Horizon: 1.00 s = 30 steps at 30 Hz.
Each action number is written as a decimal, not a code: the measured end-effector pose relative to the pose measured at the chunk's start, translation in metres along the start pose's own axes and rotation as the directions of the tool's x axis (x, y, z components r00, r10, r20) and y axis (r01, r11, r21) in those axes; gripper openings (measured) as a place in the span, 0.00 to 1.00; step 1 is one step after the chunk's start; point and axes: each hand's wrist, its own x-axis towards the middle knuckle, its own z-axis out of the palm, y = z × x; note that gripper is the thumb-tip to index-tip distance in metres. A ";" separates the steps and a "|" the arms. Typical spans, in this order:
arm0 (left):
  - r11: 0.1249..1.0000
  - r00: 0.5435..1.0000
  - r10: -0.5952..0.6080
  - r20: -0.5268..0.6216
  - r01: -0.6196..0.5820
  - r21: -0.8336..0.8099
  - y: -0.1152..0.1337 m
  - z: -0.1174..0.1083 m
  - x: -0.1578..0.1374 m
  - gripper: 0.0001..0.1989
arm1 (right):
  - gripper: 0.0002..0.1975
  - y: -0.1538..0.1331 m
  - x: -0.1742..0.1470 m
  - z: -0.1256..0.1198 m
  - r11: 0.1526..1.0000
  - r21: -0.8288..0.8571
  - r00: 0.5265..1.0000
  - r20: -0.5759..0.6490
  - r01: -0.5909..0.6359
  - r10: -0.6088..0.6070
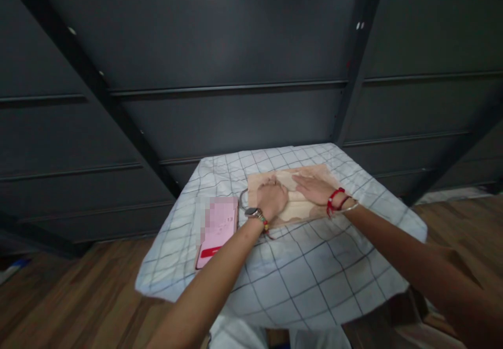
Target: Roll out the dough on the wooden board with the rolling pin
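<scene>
A flat, peach-beige rectangular piece (pixel 296 213) with paler patches lies on the checked cloth; whether it is paper or fabric I cannot tell. A thin grey loop (pixel 242 199) sticks out at its left edge. On the left part of this piece rests my left hand (pixel 273 197), its fingers curled in, and anything inside them is hidden. My right hand (pixel 314 187) lies flat across the right part, fingers stretched out toward the left. A small gap separates the two hands. Both cover parts of the piece's surface.
A phone (pixel 220 228) with a pink screen lies left of my left forearm. White cloth with dark grid lines (pixel 306 281) covers the small table. Dark metal panels (pixel 228 123) stand right behind it, and wooden flooring (pixel 98 286) surrounds it.
</scene>
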 end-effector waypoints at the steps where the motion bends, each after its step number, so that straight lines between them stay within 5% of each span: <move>1: 0.999 0.999 0.034 -0.022 -0.034 -0.008 -0.001 0.000 -0.003 0.22 | 0.28 0.000 -0.002 0.001 0.999 -0.008 0.999 -0.009 0.049 -0.049; 4: 0.992 0.986 0.122 -0.110 -0.125 -0.026 -0.002 0.002 -0.011 0.23 | 0.27 -0.001 -0.009 0.002 0.974 -0.026 0.974 -0.009 0.224 -0.225; 9: 1.000 0.999 -0.004 -0.032 0.004 -0.012 -0.001 0.001 -0.005 0.21 | 0.27 -0.003 -0.002 0.000 0.999 0.013 0.999 -0.001 0.044 -0.044; 14: 0.994 0.986 0.109 -0.125 -0.112 -0.013 -0.004 0.001 -0.014 0.22 | 0.26 -0.001 -0.005 0.006 0.969 -0.009 0.969 -0.033 0.245 -0.245; 18: 0.999 0.997 0.036 -0.064 -0.035 0.015 -0.003 0.002 -0.014 0.21 | 0.25 0.002 -0.001 0.008 0.984 0.038 0.981 -0.094 0.174 -0.170; 23: 0.997 0.980 0.082 -0.179 -0.083 0.003 -0.004 0.008 -0.018 0.22 | 0.27 -0.001 -0.006 0.006 0.975 0.010 0.972 -0.082 0.222 -0.220; 28: 1.000 0.998 0.001 -0.055 -0.002 -0.015 -0.002 0.004 -0.015 0.18 | 0.27 -0.006 -0.008 -0.002 0.988 0.031 0.984 -0.103 0.151 -0.147; 30: 0.999 0.993 0.041 -0.110 -0.044 -0.024 -0.001 0.003 -0.021 0.19 | 0.27 -0.006 -0.010 0.000 0.985 0.018 0.981 -0.092 0.171 -0.168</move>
